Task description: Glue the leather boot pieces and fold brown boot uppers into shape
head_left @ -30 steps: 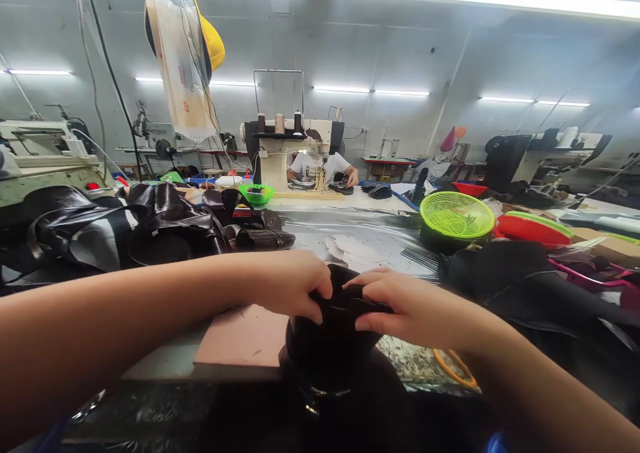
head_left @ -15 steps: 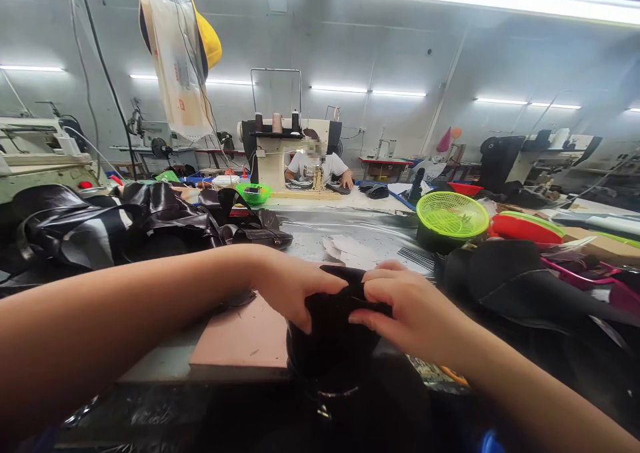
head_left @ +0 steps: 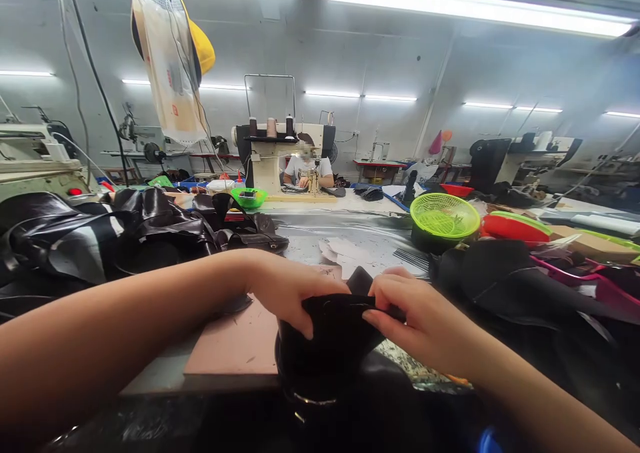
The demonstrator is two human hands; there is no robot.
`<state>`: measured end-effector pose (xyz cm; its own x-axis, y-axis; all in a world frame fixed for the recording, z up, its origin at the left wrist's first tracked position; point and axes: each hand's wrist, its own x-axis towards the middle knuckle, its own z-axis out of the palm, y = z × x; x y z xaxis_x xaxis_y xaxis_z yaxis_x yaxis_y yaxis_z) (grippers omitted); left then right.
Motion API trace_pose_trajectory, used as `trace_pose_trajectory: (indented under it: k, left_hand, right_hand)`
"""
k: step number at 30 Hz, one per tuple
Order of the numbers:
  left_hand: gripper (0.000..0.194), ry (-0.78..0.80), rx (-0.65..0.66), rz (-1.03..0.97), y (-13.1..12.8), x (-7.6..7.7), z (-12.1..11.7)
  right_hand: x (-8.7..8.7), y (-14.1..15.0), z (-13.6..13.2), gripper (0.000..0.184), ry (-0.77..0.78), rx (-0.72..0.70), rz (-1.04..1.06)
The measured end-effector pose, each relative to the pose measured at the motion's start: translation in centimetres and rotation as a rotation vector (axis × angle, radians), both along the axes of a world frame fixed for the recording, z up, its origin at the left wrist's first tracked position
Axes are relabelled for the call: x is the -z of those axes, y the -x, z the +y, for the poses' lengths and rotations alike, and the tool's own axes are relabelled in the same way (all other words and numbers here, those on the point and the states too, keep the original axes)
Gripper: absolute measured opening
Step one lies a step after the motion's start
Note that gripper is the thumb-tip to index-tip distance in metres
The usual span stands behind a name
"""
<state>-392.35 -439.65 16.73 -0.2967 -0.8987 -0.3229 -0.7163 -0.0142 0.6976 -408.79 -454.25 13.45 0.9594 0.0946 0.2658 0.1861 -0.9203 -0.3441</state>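
Note:
A black leather piece (head_left: 330,353), shaped like a tube with an open upper edge, stands in front of me. It looks like a boot shaft, though its lower part is lost in dark shadow. My left hand (head_left: 295,296) grips its upper left rim, thumb on the near face and fingers behind. At the right of the same rim, my right hand (head_left: 405,306) pinches the edge between thumb and fingers. A black flap pokes up between the two hands. Beneath the work, a pinkish board (head_left: 235,346) lies on the bench.
Shiny dark leather goods (head_left: 155,229) are heaped at left, black pieces (head_left: 490,286) at right. A lime-green basket (head_left: 445,216) stands back right, beside a red one (head_left: 515,228). Pale scraps (head_left: 347,253) lie ahead. A co-worker (head_left: 307,169) sits behind a sewing machine (head_left: 265,166).
My right hand has drawn the rim rightward and slightly down, so the upper edge now stretches straighter between my hands. The view has shifted a little. The co-worker's arm has moved inward.

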Motion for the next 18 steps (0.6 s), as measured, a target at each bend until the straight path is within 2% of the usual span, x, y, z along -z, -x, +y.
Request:
trace_pose_trajectory:
  k: [2, 4, 6, 8, 11, 14, 18]
  left_hand:
    - [0.051, 0.066, 0.025, -0.055, 0.2, -0.9, -0.9]
    - [0.033, 0.189, 0.01, -0.138, 0.7, -1.8, -1.9]
    - [0.011, 0.309, -0.008, -0.235, 1.0, -2.3, -2.7]
    - [0.01, 0.361, -0.017, -0.288, 1.0, -2.4, -3.0]
    - [0.009, 0.323, -0.091, -0.27, 0.4, -1.6, -2.5]
    - [0.007, 0.205, -0.175, -0.257, -0.1, -0.8, -1.5]
    - [0.014, 0.111, -0.153, -0.217, -0.1, -0.5, -0.5]
  right_hand:
    - [-0.4, 0.1, 0.5, 0.028, 0.021, 0.033, -0.119]
    - [-1.0, 0.3, 0.7, 0.027, 0.058, 0.073, -0.195]
    - [-1.8, 0.4, 0.4, 0.023, 0.081, 0.042, -0.126]
    - [-2.4, 0.4, -0.5, 0.02, 0.052, -0.051, 0.038]
    - [-2.7, 0.1, -1.8, 0.02, -0.038, -0.11, 0.189]
    - [-2.3, -0.3, -2.3, 0.026, -0.058, -0.062, 0.145]
    - [-1.8, -0.6, -1.7, 0.027, -0.075, -0.037, 0.084]
